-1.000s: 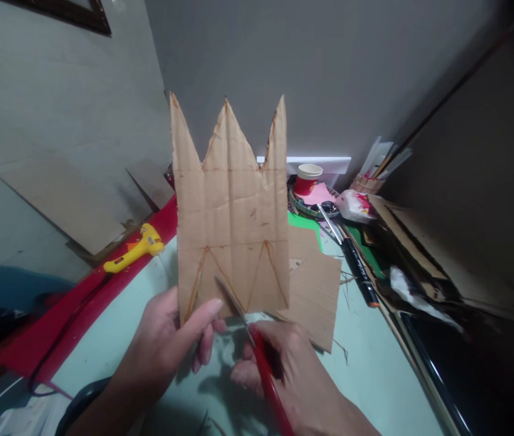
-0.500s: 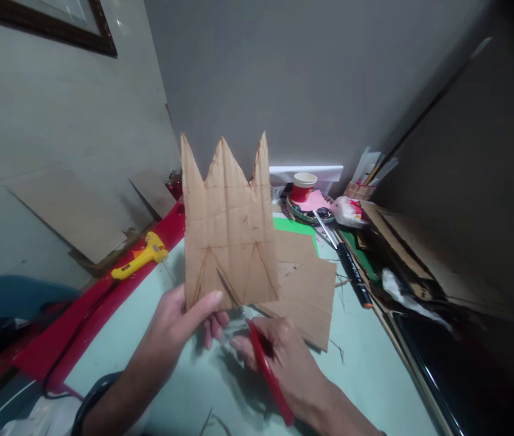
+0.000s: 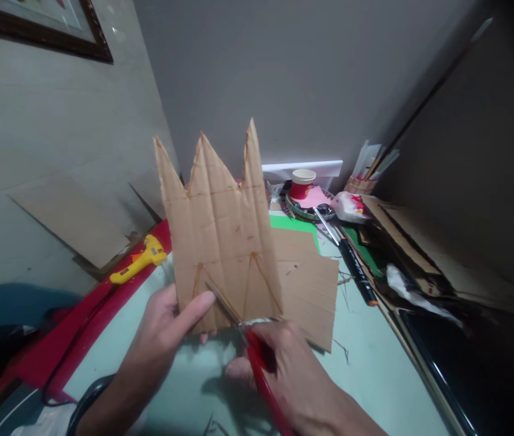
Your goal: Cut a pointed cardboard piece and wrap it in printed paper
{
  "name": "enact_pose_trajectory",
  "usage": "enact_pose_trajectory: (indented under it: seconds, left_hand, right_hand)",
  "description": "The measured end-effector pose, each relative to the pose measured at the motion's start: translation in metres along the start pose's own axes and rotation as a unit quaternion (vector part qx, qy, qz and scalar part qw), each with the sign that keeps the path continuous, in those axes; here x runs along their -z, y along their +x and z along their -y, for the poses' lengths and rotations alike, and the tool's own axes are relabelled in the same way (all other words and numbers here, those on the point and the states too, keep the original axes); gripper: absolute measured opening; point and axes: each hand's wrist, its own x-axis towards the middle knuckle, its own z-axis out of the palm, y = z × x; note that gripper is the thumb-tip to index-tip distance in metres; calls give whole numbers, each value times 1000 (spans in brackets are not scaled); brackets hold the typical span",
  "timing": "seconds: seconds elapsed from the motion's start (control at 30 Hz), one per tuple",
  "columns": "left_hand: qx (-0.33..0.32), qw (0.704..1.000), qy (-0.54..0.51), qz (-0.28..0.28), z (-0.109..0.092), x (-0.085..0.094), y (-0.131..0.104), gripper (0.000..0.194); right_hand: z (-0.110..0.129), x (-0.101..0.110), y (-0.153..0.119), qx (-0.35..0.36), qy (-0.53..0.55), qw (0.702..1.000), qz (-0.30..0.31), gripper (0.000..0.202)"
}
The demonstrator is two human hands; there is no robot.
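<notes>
Above the pale green surface (image 3: 375, 369), a cardboard piece (image 3: 220, 224) is held roughly upright, its near left corner gripped by the left hand (image 3: 168, 321), apparently for steadiness against the scissors (image 3: 260, 372). These are gripped in the right hand (image 3: 302, 375), a blade laid along a slanting line. The cardboard is creased, topped by three jagged spikes and marked with brown triangles below.

- Left of the notched cardboard (image 3: 223, 227): the glue gun (image 3: 136, 263).
- Behind it, reaching out rightward: loose cardboard (image 3: 311, 293), on the table (image 3: 375, 363).
- Right of that: the brush (image 3: 354, 266) (lying aslant, mind).
- Farther back: the cup (image 3: 302, 190), beside paper (image 3: 317, 197) on the round tray (image 3: 294, 210).
</notes>
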Motion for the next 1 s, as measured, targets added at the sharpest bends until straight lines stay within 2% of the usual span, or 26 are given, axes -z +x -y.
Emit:
enact_pose_trajectory:
  seconds: [0.13, 0.3, 0.57, 0.67, 0.8, 1.0]
  left_hand:
    - [-5, 1000, 21, 23, 2, 0, -1, 22]
    - [1, 999, 22, 39, 6, 4, 2, 19]
    - [25, 999, -32, 37, 12, 2, 5, 22]
    - [25, 997, -65, 36, 12, 2, 5, 23]
    - [-8, 996, -86, 2, 10, 1, 4, 24]
    - [-22, 999, -39, 5, 9, 2, 3, 25]
  right_hand:
    - [2, 0, -1, 21, 8, 1000, -3, 39]
    - [-7, -5, 3, 20, 9, 1000, -13, 42]
    - [-17, -7, 10, 42, -25, 998, -25, 45]
    - [-16, -6, 9, 33, -39, 998, -24, 46]
    - [-15, -4, 8, 15, -50, 999, -15, 47]
    - [-9, -3, 5, -17, -40, 999, -5, 48]
